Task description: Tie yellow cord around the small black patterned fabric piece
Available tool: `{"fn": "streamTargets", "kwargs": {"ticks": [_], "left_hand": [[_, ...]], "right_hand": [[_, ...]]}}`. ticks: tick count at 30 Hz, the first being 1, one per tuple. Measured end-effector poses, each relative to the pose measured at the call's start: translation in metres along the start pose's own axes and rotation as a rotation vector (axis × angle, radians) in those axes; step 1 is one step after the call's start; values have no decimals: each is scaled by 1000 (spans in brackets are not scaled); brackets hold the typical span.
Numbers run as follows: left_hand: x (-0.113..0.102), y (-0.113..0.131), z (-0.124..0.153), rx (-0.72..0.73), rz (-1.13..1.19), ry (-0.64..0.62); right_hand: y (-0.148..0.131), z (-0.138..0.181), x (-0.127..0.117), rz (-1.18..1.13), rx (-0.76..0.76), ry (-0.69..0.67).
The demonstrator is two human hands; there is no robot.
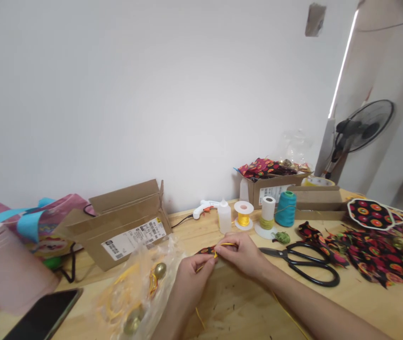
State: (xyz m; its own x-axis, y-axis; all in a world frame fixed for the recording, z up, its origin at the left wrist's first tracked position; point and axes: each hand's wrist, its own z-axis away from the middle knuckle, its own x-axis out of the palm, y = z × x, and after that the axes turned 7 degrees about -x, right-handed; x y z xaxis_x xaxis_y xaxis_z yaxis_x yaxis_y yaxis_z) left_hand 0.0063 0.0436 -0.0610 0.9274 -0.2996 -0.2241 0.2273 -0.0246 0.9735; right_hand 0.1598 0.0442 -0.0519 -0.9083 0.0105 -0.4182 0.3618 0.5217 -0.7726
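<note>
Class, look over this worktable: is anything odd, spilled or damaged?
Nothing looks clearly spilled or damaged. Only the fabric heap at right looks untidy: its pieces lie jumbled on the table near the scissors.

Soft, even light brightens the wall (173,94); a white strip (343,66) glares beyond the right end of the back edge of the worktop (236,302). Shadow dulls the wood between the forearms. Wide-angle stretching slants the outer things; fine print blurs.
</note>
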Motion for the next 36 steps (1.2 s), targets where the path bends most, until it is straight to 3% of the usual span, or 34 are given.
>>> {"fn": "streamTargets", "kwargs": {"ticks": [9, 15, 23, 30, 36], "left_hand": [[-1, 12, 6, 79, -314, 109], [1, 14, 8, 137, -434, 100], [3, 15, 7, 60, -287, 101], [0, 7, 3, 39, -283, 236], [5, 10, 5, 66, -278, 200]], "right_hand": [[0, 2, 4, 73, -82, -28], [0, 3, 4, 140, -169, -34], [0, 2, 5, 168, -124, -19], [-3, 2, 6, 130, -86, -12], [-2, 2, 7, 184, -102, 21]]}}
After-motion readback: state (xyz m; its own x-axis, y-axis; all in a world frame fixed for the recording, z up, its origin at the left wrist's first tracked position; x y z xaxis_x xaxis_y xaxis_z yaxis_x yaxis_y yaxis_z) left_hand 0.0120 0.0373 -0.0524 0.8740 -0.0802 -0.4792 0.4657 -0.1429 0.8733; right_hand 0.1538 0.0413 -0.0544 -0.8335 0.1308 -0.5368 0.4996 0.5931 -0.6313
